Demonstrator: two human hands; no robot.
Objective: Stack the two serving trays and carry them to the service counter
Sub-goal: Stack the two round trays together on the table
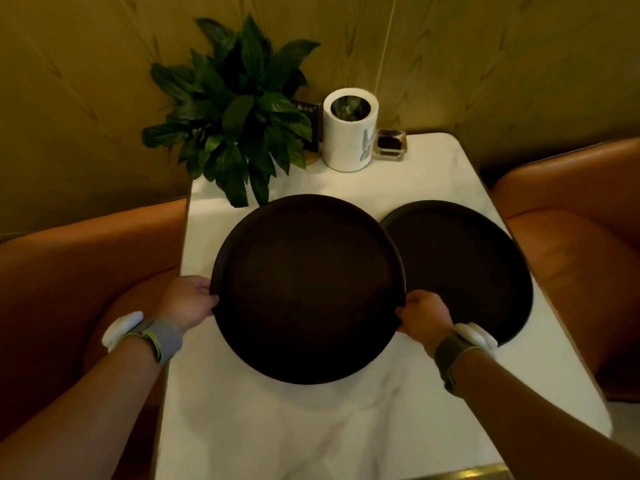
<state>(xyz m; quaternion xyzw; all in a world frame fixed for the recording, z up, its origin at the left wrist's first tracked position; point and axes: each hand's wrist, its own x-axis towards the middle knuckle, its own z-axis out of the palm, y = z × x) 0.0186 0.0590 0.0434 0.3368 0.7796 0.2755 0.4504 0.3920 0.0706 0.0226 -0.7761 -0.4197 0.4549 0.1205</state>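
Two round dark brown serving trays are on the white marble table (pixel 311 427). The left tray (pixel 308 289) is larger in view and its right rim overlaps the left edge of the right tray (pixel 460 268), which lies flat. My left hand (pixel 188 299) grips the left tray's left rim. My right hand (pixel 424 317) grips its right rim, just over the right tray's near-left edge. Both wrists wear grey bands with white devices.
At the table's far end stand a leafy green plant (pixel 235 112), a white cylindrical holder (pixel 349 133), a small dark sign (pixel 308 114) and a small clear box (pixel 391 143). Orange leather seats flank the table, left (pixel 86 271) and right (pixel 571 244). A padded wall is behind.
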